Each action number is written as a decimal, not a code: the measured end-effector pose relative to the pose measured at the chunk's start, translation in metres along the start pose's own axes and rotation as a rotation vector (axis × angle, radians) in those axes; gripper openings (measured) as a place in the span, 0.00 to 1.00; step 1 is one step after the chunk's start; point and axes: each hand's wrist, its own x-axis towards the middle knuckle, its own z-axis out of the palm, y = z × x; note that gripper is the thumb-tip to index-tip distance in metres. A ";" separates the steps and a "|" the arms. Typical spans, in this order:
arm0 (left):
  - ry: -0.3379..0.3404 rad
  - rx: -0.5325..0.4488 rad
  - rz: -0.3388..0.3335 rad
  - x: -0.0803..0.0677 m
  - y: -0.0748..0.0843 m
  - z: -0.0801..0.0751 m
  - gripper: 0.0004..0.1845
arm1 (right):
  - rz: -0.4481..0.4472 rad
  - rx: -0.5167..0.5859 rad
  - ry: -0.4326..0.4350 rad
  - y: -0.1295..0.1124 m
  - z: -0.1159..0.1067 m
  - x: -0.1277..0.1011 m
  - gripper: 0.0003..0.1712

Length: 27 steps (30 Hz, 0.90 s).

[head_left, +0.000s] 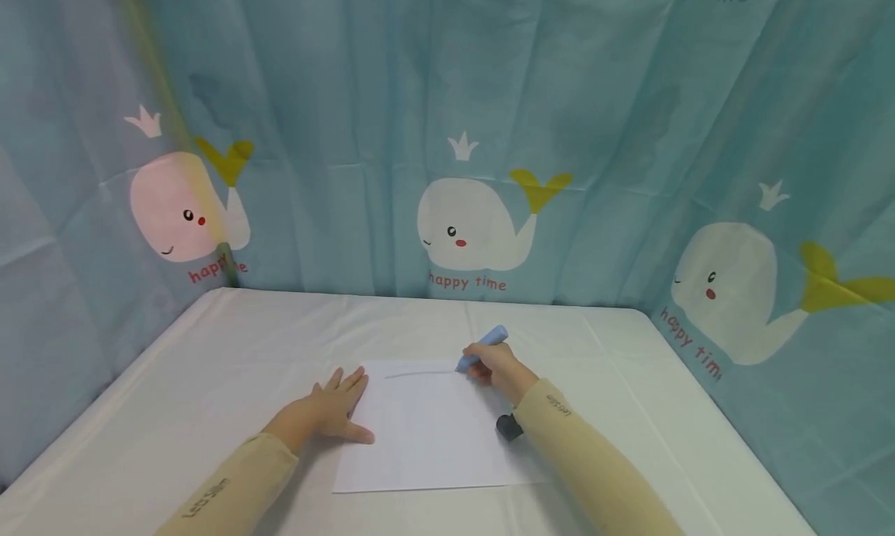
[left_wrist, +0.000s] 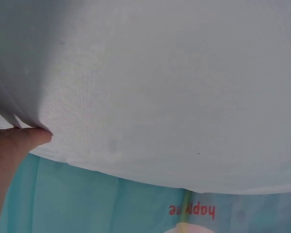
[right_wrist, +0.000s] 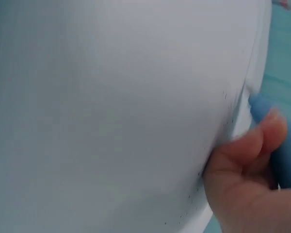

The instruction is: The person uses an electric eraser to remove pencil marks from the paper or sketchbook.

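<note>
A sheet of white paper (head_left: pixel 426 435) lies on the table, with a thin blue line (head_left: pixel 419 374) drawn near its far edge. My right hand (head_left: pixel 495 365) grips a light blue marker (head_left: pixel 495 335), its tip down at the right end of that line. In the right wrist view the marker (right_wrist: pixel 286 155) sits between thumb and fingers. My left hand (head_left: pixel 334 408) rests flat with spread fingers on the paper's left edge; in the left wrist view only some of its fingers (left_wrist: pixel 34 138) show. A small black object (head_left: pixel 508 427) lies by the right forearm, partly hidden by the sleeve.
A white cloth (head_left: pixel 280 326) covers the table (head_left: pixel 608 349). Behind and on both sides hangs a blue-green curtain (head_left: pixel 336 210) printed with whales and lettering. Beige sleeves (head_left: pixel 238 482) cover both forearms.
</note>
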 end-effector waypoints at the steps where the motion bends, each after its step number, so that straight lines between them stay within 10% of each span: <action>1: 0.000 -0.004 0.003 0.000 0.000 0.000 0.59 | 0.002 0.003 0.008 0.000 0.000 0.001 0.19; 27: 0.008 -0.008 -0.001 0.004 -0.008 0.005 0.60 | -0.009 -0.052 -0.074 -0.002 0.003 -0.003 0.17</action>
